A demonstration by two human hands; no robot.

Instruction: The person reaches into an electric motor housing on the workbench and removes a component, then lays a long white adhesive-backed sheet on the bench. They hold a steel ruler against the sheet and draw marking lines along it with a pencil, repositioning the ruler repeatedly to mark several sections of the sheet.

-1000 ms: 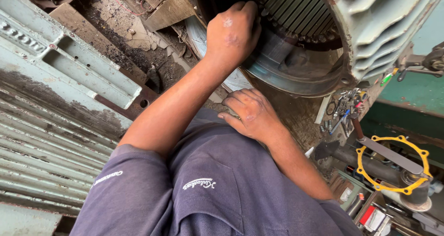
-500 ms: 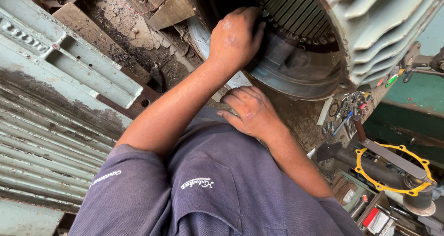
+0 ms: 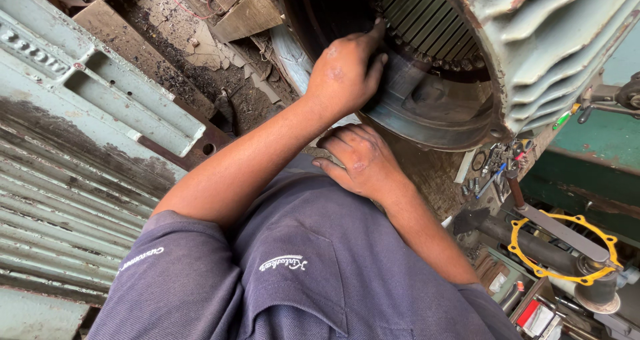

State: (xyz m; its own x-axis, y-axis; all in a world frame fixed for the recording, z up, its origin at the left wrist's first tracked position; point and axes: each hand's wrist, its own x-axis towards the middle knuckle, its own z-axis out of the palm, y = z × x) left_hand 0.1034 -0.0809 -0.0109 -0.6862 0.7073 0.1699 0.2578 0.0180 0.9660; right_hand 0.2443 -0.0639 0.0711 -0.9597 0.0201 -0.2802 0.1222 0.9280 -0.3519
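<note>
The left hand (image 3: 347, 70) reaches inside the motor housing (image 3: 533, 53); the right hand (image 3: 360, 160) rests below it.

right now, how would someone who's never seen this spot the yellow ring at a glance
Start at the big pale green finned motor housing that the left hand reaches into, then drop to the cluttered lower right corner. There the yellow ring lies flat behind a grey metal bar. It is the only bright yellow, hole-dotted hoop among dull tools.

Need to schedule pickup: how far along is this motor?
Done: the motor housing is open, bore exposed. In hand: left hand feels the inner slots; right hand rests on the lap. Left: probably closing it up; the yellow ring lies aside.
</note>
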